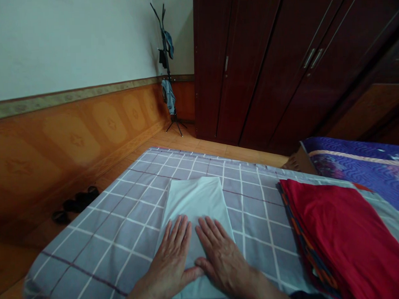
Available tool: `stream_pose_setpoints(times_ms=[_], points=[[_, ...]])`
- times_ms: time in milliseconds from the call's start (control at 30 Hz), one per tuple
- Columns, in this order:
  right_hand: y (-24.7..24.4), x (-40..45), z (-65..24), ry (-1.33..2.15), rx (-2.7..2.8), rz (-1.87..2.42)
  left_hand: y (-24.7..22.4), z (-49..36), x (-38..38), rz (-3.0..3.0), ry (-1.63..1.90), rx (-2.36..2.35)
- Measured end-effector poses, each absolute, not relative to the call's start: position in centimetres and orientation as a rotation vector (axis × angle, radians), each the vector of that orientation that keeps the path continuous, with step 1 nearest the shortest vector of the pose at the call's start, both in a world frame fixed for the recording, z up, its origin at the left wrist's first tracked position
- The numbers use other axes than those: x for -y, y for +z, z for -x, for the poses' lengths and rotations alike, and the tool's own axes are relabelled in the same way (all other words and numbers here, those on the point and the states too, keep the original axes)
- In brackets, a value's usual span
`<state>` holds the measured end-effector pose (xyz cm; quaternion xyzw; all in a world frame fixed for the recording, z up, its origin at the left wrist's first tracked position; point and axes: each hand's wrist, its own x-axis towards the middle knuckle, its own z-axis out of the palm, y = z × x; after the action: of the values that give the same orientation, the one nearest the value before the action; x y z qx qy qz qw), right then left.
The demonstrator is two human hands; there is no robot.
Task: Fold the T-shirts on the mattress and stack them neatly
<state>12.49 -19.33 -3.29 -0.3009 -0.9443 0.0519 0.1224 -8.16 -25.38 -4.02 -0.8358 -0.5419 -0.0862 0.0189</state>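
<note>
A pale, whitish piece of cloth [197,195], folded into a long rectangle, lies on the grey checked bedsheet [123,226]. Flat on its left half rests my left hand [172,261], fingers stretched forward. My right hand [221,255] presses flat on the right half, its fingers also extended. The two thumbs nearly meet over the middle of the cloth. Slight creases run across its far part, beyond my fingertips. Neither hand grips anything.
To the right is a stack of folded cloth with a red piece [346,227] on top. Beyond it lies a purple quilted cover [360,157]. A dark wardrobe [249,69] and a coat rack [168,72] stand behind. Dark shoes [77,204] sit on the floor at left.
</note>
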Motion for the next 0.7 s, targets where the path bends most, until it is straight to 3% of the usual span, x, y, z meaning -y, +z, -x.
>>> stream_pose_setpoints(times_ms=[333, 500, 700], points=[[-6.5, 22.8, -21.5, -0.175, 2.383, 1.379, -3.9, 8.4, 25.6, 2.661, -0.254, 1.758], [-5.5, 26.1, -21.4, 0.079, 2.369, 1.281, -1.6, 10.0, 23.0, 2.759, -0.254, 1.884], [-3.5, 26.1, -20.0, 0.737, 2.215, 1.701, 1.8, 10.8, 14.1, 2.724, -0.307, 1.971]])
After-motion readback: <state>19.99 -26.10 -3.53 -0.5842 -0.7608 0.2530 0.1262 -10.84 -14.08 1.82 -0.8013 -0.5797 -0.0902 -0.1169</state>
